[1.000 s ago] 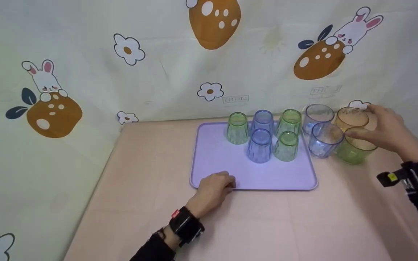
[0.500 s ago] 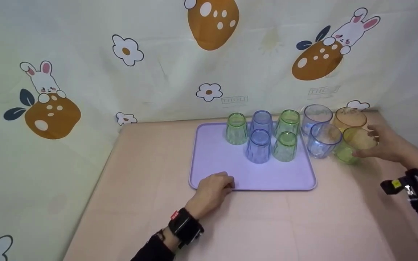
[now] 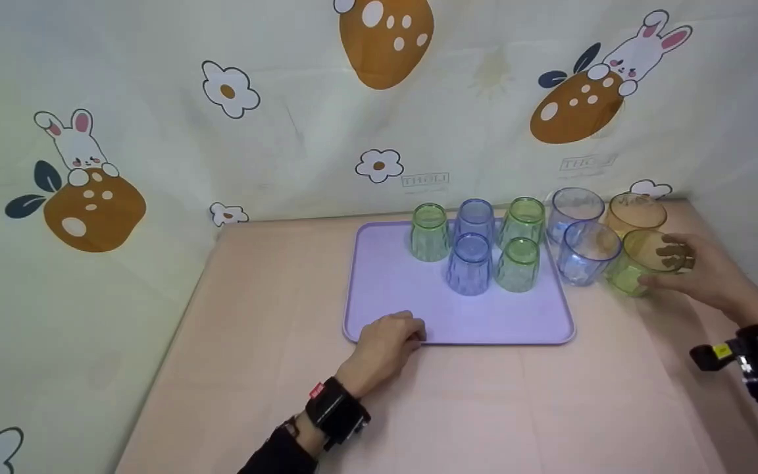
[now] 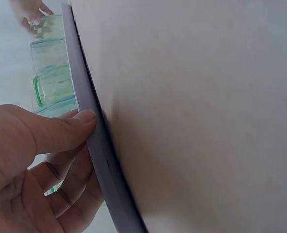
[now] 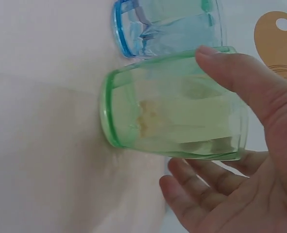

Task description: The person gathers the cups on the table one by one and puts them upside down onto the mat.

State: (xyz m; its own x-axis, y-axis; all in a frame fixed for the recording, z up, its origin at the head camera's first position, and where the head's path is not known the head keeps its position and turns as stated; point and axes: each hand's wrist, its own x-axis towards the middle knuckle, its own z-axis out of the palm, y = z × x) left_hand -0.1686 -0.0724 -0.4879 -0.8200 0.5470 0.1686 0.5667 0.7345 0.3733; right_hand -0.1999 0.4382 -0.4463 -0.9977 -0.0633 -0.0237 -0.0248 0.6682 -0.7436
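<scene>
Pale cloth (image 3: 293, 145), printed with rabbits, brown spotted fruit and white flowers, hangs as a backdrop behind and to the left of the tray. Next in size comes a peach-coloured desk (image 3: 247, 382), which stretches out under the tray and to either side of it. The lavender tray (image 3: 399, 289) lies flat, its back edge near the backdrop.

Two black-sleeved arms reach in. At the tray's front rim, close to its left corner, the left-hand grip (image 3: 380, 349) pinches the edge, thumb on the outer side. Well to the right of the tray, the right-hand grip (image 3: 701, 276) holds an upright green glass (image 3: 635, 266), thumb and fingers on opposite sides of its upper part.

Three more glasses stand mouth up right of the tray: a blue glass (image 3: 583, 260) just beside it, a paler bluish glass (image 3: 575, 214) behind that one, and an orange glass (image 3: 635, 214) farther from the tray.

Five narrower-topped glasses stand upside down on the tray. Green (image 3: 429, 234), blue (image 3: 475, 214) and green (image 3: 522, 220) form its back row; blue (image 3: 469, 266) and green (image 3: 517, 266) stand in front.
</scene>
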